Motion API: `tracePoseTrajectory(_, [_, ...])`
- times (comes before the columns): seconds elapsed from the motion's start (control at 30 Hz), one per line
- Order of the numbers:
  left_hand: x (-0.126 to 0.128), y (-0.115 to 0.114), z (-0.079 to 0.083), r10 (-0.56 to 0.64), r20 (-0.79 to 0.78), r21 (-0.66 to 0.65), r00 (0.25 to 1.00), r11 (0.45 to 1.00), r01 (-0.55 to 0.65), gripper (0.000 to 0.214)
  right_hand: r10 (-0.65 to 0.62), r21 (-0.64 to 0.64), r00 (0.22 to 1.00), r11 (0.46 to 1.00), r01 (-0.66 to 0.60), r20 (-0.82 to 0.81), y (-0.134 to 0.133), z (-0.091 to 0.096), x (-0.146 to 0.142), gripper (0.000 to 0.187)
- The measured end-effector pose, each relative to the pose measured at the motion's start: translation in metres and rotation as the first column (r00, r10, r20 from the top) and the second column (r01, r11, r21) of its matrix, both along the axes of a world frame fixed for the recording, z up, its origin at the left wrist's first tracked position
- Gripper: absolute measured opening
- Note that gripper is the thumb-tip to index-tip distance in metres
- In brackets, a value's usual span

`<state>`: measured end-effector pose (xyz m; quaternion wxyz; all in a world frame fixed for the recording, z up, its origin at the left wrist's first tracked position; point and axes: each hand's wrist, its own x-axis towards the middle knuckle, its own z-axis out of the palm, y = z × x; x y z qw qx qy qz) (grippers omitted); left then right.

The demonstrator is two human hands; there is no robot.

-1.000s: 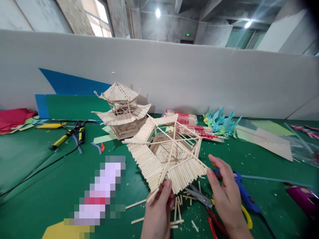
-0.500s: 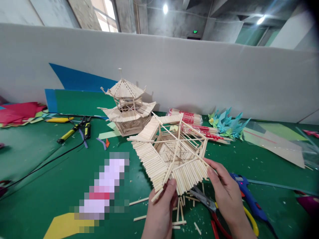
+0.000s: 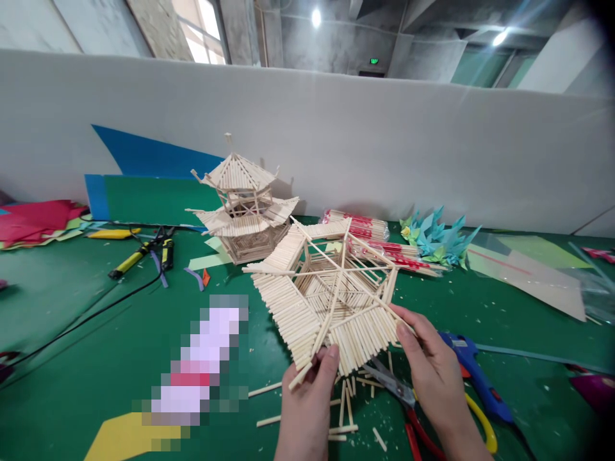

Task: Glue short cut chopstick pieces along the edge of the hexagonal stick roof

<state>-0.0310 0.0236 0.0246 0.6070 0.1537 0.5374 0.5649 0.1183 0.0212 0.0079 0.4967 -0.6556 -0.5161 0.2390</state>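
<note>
A hexagonal roof frame of pale wooden sticks (image 3: 327,298) is held tilted above the green table (image 3: 72,333), its hollow underside facing me. My left hand (image 3: 307,400) grips its near corner from below, thumb on a projecting stick. My right hand (image 3: 430,368) pinches the frame's right near edge with thumb and fingers. A finished two-tier stick pagoda (image 3: 243,208) stands behind the frame, near the white wall.
Loose sticks (image 3: 343,410) and red-and-yellow pliers (image 3: 413,416) lie under my hands. A blue glue gun (image 3: 473,371) lies to the right. Wrapped chopstick packs (image 3: 379,240), teal paper cranes (image 3: 437,237), yellow-handled tools (image 3: 141,253), a black cable, coloured paper and a blurred-out item also sit on the table.
My right hand has moved in from just off the frame and taken hold of its right near edge. The view shifted slightly; the left hand keeps its grip.
</note>
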Motion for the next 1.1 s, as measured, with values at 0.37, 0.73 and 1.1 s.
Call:
tracePoseTrajectory(0.37, [-0.008,-0.011,-0.018,-0.051,0.054,0.038,0.997,0.998,0.049,0.023,0.011,0.014,0.999,1.000,-0.012,0.035,0.001,-0.002,0.000,0.028])
tracePoseTrajectory(0.73, [-0.006,-0.008,-0.013,-0.025,0.062,0.058,0.998,0.998,0.022,0.018,0.000,0.005,1.000,1.000,0.000,0.028,0.002,0.000,0.000,0.027])
tracePoseTrajectory(1.1, [-0.014,-0.017,-0.011,-0.150,-0.054,0.063,0.987,0.986,0.153,0.017,-0.101,0.100,0.995,0.990,0.099,0.011,-0.005,0.000,0.003,0.039])
